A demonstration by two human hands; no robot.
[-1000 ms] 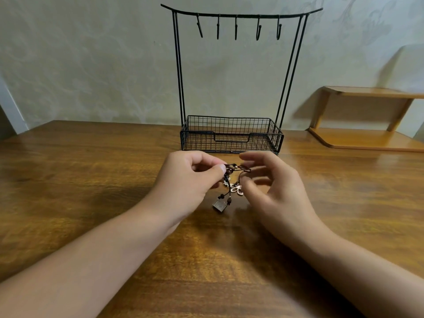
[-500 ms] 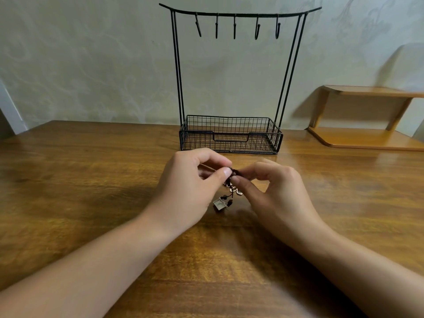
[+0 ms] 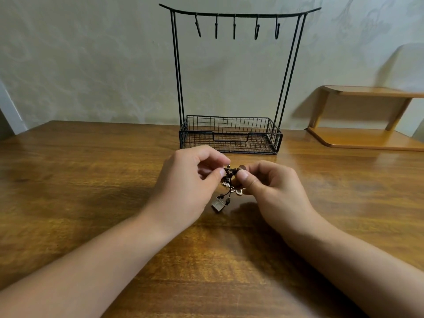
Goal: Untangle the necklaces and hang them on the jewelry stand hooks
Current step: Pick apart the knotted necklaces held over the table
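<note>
**Wooden tabletop, knotted cords, hooks all bare**

Wood grain fills the near tabletop (image 3: 68,203), and both forearms reach across it to meet at the middle. Between the two hands hangs a small dark bundle of tangled necklaces (image 3: 229,177), held just above the surface, with a square pendant (image 3: 217,205) dangling lowest and a pale flower-like charm (image 3: 238,191) above it. Left hand (image 3: 190,180) has its fingers curled, thumb and forefinger pinching the left side of the knot. Right hand (image 3: 273,187) is curled the same way, thumb and forefinger pinching the right side, so the fingertips nearly meet over the cords. How the strands cross inside the knot is too small to tell.

Judging by this, the untangling step is in hand and nothing is yet hung. Next comes teasing one cord loose, gently, without tightening the rest.

Farther back stands the jewelry stand (image 3: 230,134), wire basket below, five hooks (image 3: 234,27) empty on its top bar.
</note>
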